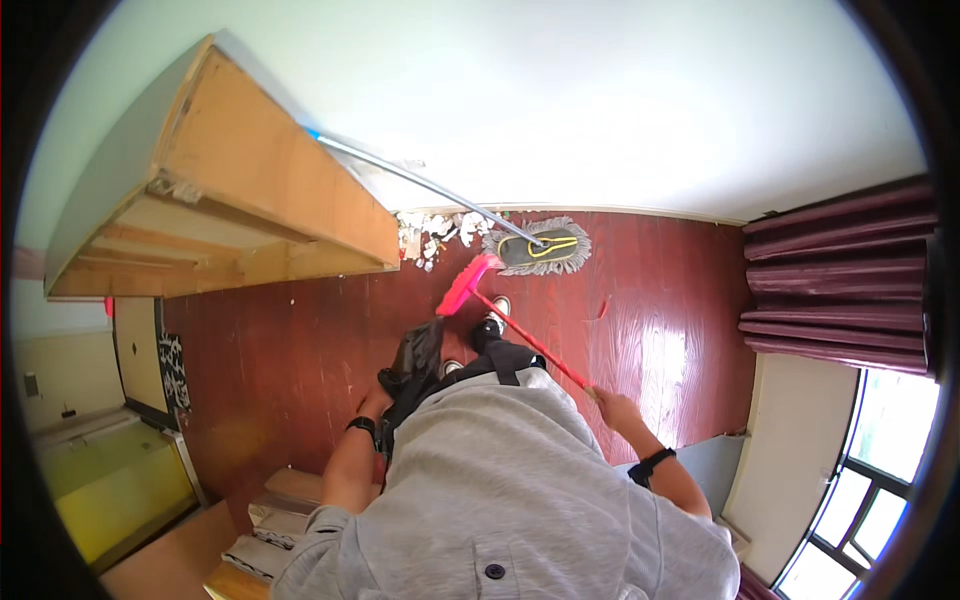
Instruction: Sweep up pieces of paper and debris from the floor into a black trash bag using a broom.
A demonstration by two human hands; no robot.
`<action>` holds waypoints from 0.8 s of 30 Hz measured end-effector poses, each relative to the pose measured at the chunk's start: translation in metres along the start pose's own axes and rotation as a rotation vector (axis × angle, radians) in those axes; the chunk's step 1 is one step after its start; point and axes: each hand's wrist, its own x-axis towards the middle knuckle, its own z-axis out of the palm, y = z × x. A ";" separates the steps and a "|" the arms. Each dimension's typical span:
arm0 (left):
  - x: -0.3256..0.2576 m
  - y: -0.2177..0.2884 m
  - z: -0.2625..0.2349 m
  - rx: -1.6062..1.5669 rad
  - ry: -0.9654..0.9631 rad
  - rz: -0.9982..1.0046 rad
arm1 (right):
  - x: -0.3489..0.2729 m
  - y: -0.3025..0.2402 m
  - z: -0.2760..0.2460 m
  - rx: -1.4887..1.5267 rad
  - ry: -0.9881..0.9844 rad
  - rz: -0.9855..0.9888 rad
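Note:
My right hand grips the end of a red broom handle. The handle slants up and left to a pink brush head resting on the dark red wooden floor. My left hand, with a black band on its wrist, holds a black dustpan-like thing low by my legs; the fingers are partly hidden behind it. Beyond the brush lies a pile of white paper scraps against the wall. My shoes show just behind the brush head.
A flat grey mop with a long metal handle leans toward the white wall beside the scraps. A large wooden cabinet stands at the left. Dark red curtains and a window are at the right. Folded items lie near my left.

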 end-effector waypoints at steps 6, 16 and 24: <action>-0.061 -0.113 0.056 -0.390 0.181 -0.157 | 0.063 -0.069 0.019 -0.051 0.045 -0.136; -0.145 -0.127 0.112 -0.588 0.332 -0.418 | 0.037 -0.138 0.018 0.078 0.017 -0.212; -0.155 -0.153 0.179 -0.477 0.360 -0.382 | -0.030 -0.103 -0.003 0.324 -0.155 -0.093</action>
